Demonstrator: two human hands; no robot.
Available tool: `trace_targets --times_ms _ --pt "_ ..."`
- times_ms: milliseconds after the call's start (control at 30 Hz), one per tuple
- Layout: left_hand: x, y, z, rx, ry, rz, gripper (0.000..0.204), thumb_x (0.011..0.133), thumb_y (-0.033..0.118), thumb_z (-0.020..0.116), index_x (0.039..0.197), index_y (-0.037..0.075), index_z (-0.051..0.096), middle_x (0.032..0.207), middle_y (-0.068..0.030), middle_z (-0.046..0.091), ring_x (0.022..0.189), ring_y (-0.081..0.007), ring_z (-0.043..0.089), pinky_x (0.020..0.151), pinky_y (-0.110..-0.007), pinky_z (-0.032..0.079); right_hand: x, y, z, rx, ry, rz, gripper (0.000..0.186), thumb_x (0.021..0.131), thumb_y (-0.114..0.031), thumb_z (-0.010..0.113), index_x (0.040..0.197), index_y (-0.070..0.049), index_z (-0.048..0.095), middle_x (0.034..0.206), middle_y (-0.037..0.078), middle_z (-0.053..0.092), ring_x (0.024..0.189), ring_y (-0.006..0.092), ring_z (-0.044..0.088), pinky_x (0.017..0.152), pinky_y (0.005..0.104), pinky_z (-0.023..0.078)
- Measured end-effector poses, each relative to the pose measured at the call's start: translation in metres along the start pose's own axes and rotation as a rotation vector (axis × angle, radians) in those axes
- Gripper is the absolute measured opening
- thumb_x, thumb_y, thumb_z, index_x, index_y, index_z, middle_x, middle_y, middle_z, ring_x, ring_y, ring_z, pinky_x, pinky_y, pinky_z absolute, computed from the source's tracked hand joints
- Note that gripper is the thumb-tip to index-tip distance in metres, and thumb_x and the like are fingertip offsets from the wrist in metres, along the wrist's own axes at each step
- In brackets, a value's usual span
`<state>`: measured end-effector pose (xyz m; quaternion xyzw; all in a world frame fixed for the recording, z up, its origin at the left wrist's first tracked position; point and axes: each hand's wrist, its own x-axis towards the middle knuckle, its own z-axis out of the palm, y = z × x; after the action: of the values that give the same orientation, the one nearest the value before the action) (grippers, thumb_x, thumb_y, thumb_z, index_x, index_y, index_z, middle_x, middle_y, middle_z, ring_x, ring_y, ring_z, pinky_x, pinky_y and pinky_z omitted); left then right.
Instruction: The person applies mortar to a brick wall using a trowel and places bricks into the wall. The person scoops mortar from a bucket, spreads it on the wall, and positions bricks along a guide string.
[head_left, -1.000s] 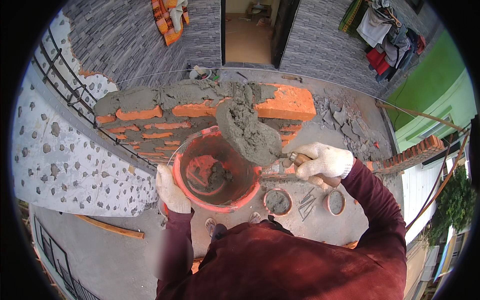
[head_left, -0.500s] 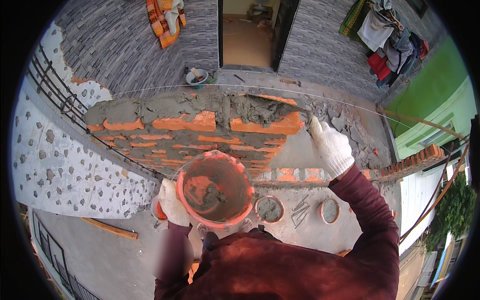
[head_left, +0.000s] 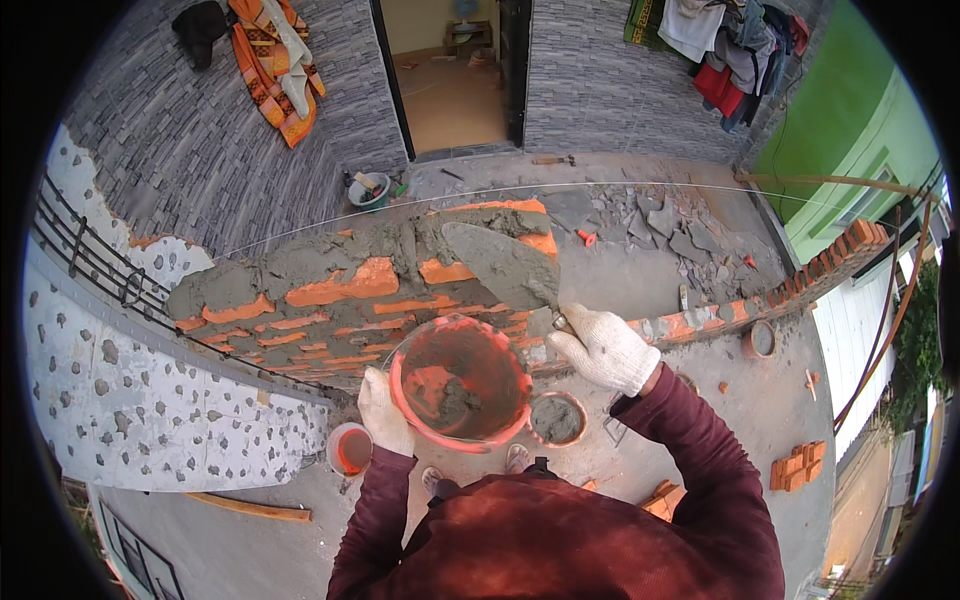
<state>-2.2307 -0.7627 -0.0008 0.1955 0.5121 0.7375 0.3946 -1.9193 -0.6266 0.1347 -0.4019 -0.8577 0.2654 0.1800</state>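
My gloved right hand [head_left: 603,350] grips the handle of a brick trowel [head_left: 503,267], whose mortar-coated blade lies flat on the wet mortar bed atop the orange brick wall [head_left: 330,300]. My gloved left hand [head_left: 384,412] clasps the rim of a red bucket [head_left: 460,383] holding a little mortar, just below the wall top.

I see white knit gloves on my left hand [head_left: 384,412] and right hand [head_left: 603,347], with maroon sleeves. The bucket [head_left: 460,382] is orange-red, smeared grey inside; the trowel [head_left: 503,263] at one o'clock is grey. The wall [head_left: 330,295] shows orange bricks striped with grey mortar.
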Motion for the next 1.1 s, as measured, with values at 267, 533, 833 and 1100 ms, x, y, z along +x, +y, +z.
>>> trace_targets --times_ms 267,533,833,1100 --pt "-0.001 -0.013 -0.026 -0.034 -0.042 -0.012 0.054 0.113 0.043 0.042 0.14 -0.002 0.055 0.137 -0.0138 0.061 0.124 -0.0241 0.06 0.106 -0.041 0.049 -0.038 0.035 -0.032 0.547 -0.194 0.392 0.034 0.104 -0.032 0.053 0.101 0.001 0.062 0.077 0.009 0.065 0.059 0.0171 0.065 0.054 0.0341 0.051" --pt "0.017 0.042 -0.068 0.184 0.006 0.142 0.045 0.113 0.045 0.044 0.093 0.007 0.057 0.087 0.0042 0.051 0.081 -0.0077 0.044 0.073 -0.027 0.042 -0.054 -0.029 0.009 -0.067 -0.165 -0.221 0.028 0.088 -0.013 0.065 0.112 -0.002 0.058 0.078 0.014 0.063 0.065 0.0322 0.067 0.056 0.0413 0.052" --pt "0.036 0.116 -0.111 0.341 -0.217 0.158 0.041 0.113 0.039 0.046 0.095 0.006 0.062 0.088 0.0029 0.06 0.08 -0.0066 0.051 0.071 -0.026 0.046 0.012 -0.115 0.172 -0.767 0.075 -0.393 0.027 0.087 -0.01 0.063 0.112 -0.002 0.057 0.088 0.013 0.066 0.076 0.0271 0.073 0.06 0.0405 0.059" --pt "0.068 0.173 -0.178 0.505 -0.281 0.265 0.041 0.113 0.037 0.046 0.091 0.006 0.06 0.083 0.0028 0.058 0.074 -0.0061 0.051 0.065 -0.026 0.046 0.009 -0.189 0.201 -0.783 -0.22 -0.375 0.024 0.087 -0.009 0.065 0.107 -0.002 0.056 0.085 0.011 0.067 0.075 0.0265 0.073 0.059 0.0384 0.059"
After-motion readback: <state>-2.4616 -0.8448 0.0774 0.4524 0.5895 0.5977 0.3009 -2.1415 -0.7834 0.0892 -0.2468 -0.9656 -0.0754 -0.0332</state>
